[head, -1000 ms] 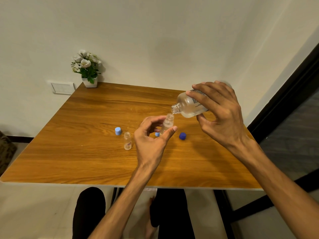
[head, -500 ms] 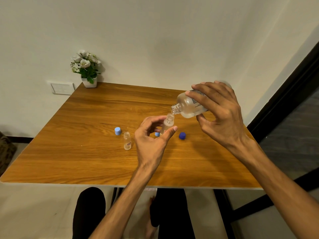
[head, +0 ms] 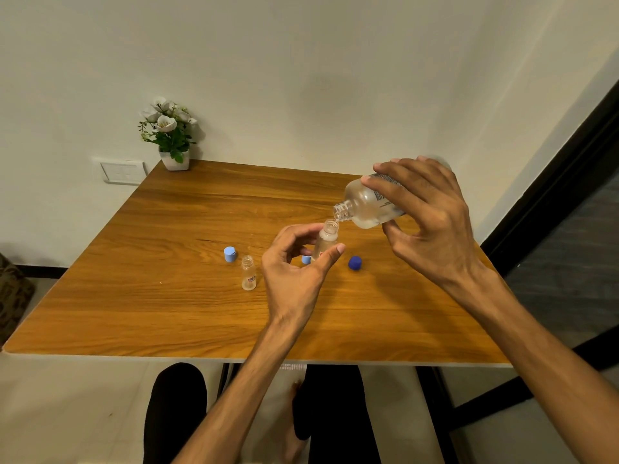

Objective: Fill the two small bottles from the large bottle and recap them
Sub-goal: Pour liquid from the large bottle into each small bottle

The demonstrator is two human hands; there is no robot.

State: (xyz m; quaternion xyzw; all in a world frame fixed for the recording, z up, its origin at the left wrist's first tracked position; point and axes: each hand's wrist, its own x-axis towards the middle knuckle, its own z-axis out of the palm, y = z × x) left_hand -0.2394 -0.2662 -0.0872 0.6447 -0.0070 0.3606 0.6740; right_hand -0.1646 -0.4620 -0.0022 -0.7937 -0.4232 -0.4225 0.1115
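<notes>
Almost no change since a second ago.
I see the large bottle [head: 371, 204] tip slightly steeper over the small bottle [head: 325, 241].

Left hand [head: 294, 272] pinching upright; right hand [head: 432, 222] gripping — tilted.

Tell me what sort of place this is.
Probably a room in a home: a wooden table against a plain white wall, a small white pot of artificial flowers, and a white wall switch plate.

Home: wooden table [head: 187, 296], potted flowers [head: 169, 133].
</notes>
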